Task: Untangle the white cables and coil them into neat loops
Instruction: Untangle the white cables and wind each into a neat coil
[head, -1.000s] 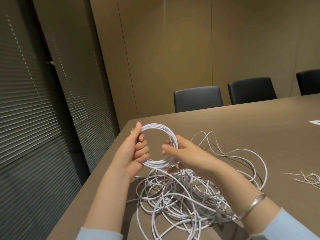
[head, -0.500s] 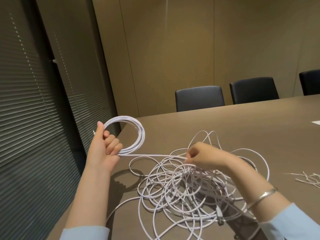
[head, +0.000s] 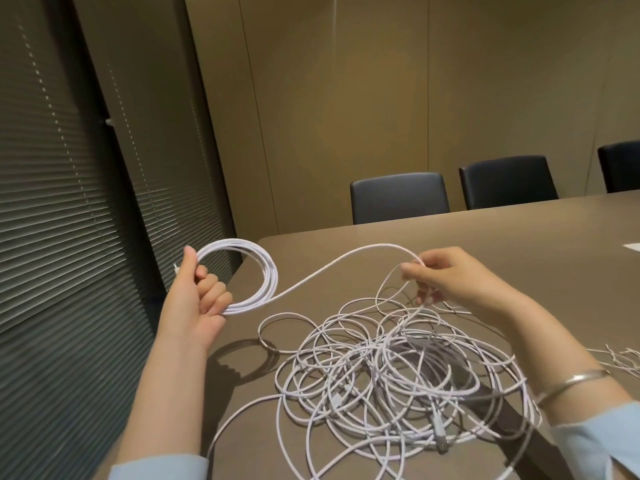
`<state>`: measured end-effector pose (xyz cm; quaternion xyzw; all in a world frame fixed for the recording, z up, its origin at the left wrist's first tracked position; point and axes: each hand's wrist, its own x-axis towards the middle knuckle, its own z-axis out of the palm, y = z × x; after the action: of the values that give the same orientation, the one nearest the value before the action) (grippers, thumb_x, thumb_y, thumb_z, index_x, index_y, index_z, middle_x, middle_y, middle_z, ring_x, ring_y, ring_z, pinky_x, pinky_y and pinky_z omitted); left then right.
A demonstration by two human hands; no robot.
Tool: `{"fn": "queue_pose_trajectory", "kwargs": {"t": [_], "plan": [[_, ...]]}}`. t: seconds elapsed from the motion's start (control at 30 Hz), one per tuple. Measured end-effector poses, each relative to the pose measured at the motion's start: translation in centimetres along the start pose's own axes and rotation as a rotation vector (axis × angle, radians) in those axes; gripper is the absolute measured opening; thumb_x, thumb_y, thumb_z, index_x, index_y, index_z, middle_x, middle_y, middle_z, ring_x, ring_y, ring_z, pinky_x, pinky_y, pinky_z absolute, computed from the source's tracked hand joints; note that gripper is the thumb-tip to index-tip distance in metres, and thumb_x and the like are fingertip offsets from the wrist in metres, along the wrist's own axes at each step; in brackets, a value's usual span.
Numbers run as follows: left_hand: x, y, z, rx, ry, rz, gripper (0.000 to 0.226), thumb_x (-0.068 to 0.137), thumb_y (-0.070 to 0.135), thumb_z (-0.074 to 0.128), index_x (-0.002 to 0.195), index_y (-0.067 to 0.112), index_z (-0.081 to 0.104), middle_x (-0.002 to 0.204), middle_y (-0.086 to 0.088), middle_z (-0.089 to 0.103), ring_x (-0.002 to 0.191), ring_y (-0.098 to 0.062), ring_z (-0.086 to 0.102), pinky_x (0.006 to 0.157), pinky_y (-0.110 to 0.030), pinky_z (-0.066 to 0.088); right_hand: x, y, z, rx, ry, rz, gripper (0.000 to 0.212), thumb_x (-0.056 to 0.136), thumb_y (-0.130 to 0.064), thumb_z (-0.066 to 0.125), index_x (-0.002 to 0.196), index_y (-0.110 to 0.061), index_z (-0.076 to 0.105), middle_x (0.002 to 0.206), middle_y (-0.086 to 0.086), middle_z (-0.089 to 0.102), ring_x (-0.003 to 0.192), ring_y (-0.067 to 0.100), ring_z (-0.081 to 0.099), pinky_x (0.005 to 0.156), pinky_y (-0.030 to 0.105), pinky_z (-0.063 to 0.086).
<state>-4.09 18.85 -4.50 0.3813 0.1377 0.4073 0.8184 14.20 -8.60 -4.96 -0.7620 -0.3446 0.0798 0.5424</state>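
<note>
My left hand (head: 195, 301) grips a neat coil of white cable (head: 268, 271), held upright above the table's left corner. From the coil's bottom a free strand (head: 332, 266) arcs up and rightward to my right hand (head: 446, 277), which pinches it above the table. Below and between my hands lies a tangled pile of white cables (head: 391, 372) on the brown table (head: 519, 244), with connectors showing near its lower right.
Three dark chairs (head: 398, 197) stand along the table's far side. Slatted blinds (head: 69, 220) cover the wall at left, close to the table corner. A bunch of thin white ties (head: 623, 358) lies at the right edge, and a white paper corner (head: 632, 246) further back.
My left hand carried the coil out to the left. My right hand let go of the coil, took a strand from the pile and lifted it up and right into an arc.
</note>
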Motion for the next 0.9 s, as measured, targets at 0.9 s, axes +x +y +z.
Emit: {"fn": "queue_pose_trajectory", "kwargs": {"t": [0.9], "plan": [[-5.0, -6.7, 7.8, 0.296, -0.341, -0.125, 0.039, 0.091, 0.037, 0.060, 0.062, 0.017, 0.043, 0.048, 0.003, 0.040, 0.032, -0.006, 0.041, 0.034, -0.014, 0.029, -2.6, -4.6, 10.4, 0.121, 0.200, -0.340, 0.035, 0.080, -0.023, 0.075, 0.096, -0.021, 0.044, 0.083, -0.002, 0.055, 0.069, 0.014, 0.055, 0.065, 0.029, 0.050]]}}
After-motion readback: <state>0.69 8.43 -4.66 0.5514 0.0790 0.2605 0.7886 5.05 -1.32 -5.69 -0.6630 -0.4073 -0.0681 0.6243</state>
